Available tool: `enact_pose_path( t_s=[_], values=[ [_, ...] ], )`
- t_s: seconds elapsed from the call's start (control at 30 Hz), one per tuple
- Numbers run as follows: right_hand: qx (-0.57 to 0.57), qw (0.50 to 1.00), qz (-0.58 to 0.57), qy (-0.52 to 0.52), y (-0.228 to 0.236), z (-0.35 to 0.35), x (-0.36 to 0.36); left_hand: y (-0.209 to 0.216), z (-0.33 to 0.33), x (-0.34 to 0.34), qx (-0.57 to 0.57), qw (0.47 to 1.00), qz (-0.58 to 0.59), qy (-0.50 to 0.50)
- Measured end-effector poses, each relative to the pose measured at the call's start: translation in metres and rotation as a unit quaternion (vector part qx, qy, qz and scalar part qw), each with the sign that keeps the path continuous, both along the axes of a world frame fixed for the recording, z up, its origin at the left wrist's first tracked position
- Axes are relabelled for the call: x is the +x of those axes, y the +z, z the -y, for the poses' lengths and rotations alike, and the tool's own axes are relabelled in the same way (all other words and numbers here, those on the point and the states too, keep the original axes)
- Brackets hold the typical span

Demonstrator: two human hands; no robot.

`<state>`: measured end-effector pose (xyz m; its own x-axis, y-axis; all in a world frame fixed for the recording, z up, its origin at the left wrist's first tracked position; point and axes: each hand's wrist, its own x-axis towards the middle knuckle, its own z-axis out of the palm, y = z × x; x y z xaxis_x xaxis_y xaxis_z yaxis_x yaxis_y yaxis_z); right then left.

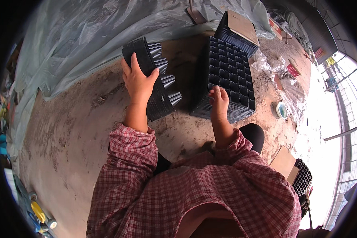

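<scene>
A narrow stack of black plastic seedling trays [158,97] leans on its side, its tapered cells pointing right. My left hand [139,77] grips its upper left side, thumb over one edge and fingers spread along the other. To the right, a tall stack of black seedling trays [232,73] stands with its square cells facing up. At that stack's near left corner is my right hand [219,101], thumb and fingertips pinched together on the top tray's rim. My fingers hide the exact spot they pinch.
Behind lies grey-green plastic sheeting [87,43]. More black trays [226,33] stand beyond, topped by a cardboard piece [242,28]. A small round bowl [281,110] sits at the right, near crumpled clear plastic [267,63]. Cardboard [283,163] and another dark tray [302,176] lie lower right.
</scene>
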<state>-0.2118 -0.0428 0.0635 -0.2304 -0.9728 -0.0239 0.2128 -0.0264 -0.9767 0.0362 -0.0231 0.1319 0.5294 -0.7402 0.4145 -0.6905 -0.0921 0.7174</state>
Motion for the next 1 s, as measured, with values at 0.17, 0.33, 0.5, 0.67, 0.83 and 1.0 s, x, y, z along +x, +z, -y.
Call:
enact_pose_path(
  t_s=[0.17,0.33,0.5,0.67,0.83,1.0],
  values=[
    [-0.134,0.952,-0.073,0.265,0.035,0.021,0.085,-0.002,-0.004,0.003,-0.025,0.999,0.012,-0.034],
    [-0.103,0.925,-0.063,0.361,0.022,0.036,0.106,-0.003,-0.005,-0.004,-0.022,0.999,0.02,-0.046],
    [-0.05,0.935,0.013,0.351,0.022,0.036,0.095,-0.002,-0.006,-0.003,-0.024,0.998,0.016,-0.055],
    [-0.188,0.948,-0.179,0.186,0.022,0.038,0.086,-0.001,-0.004,-0.005,-0.03,0.997,0.029,-0.068],
    [-0.281,0.898,-0.286,0.181,0.044,0.028,0.105,-0.001,-0.002,-0.012,-0.041,0.996,0.016,-0.083],
    [-0.227,0.913,-0.228,0.253,0.035,0.036,0.1,0.0,-0.004,-0.013,-0.046,0.994,0.013,-0.095]
  ],
)
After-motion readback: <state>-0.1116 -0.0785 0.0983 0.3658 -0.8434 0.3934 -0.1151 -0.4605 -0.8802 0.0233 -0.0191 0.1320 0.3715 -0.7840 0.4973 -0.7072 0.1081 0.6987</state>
